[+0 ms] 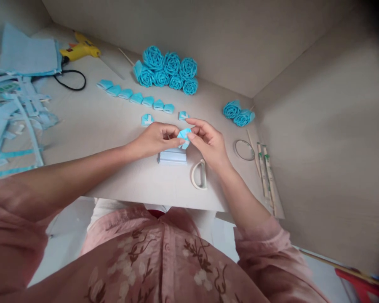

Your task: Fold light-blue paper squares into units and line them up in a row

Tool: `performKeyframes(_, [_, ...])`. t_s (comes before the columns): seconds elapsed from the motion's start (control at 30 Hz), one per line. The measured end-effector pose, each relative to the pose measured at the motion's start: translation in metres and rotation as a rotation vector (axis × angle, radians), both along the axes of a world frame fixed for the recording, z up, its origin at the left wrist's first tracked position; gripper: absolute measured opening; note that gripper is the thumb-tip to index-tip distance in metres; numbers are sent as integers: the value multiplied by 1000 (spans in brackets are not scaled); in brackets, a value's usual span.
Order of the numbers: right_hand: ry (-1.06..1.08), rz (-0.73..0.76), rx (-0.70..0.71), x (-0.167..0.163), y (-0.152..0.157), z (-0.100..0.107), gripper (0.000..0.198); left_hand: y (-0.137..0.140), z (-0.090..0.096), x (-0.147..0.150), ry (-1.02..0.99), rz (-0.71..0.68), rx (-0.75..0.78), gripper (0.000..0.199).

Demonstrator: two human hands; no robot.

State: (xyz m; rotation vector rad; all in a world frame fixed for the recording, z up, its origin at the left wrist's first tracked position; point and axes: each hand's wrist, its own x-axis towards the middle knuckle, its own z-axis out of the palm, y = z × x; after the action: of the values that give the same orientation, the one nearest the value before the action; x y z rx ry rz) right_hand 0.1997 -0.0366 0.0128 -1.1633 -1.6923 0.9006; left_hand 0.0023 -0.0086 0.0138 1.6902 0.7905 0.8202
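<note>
Pink flower-patterned shirt, left hand and right hand pinching one small folded blue piece, ruffled round blue roses beyond

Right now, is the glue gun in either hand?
No, the glue gun lies on the table, while the left hand and right hand hold a blue piece.

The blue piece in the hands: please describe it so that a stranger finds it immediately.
Over the pale table, the left hand and right hand almost meet. Between them is the folded blue piece; unlike the folded pieces lying beyond, it alone is held.
</note>
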Motion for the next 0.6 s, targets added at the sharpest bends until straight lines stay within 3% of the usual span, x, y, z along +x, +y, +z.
performKeyframes(0.17, [-128,-154,91,29,11,8,36,3,-2,0,-55,97,-71,21])
performKeyframes(0.3, [-406,-233,61,55,20,14,18,4,1,-1,-91,108,-122,20])
performKeyframes(0.43, [-698,-155,52,61,17,19,14,4,1,-1,-95,99,-137,22])
performKeyframes(0.6, [-920,-33,55,57,15,17,24,5,-2,-1,-90,102,-130,24])
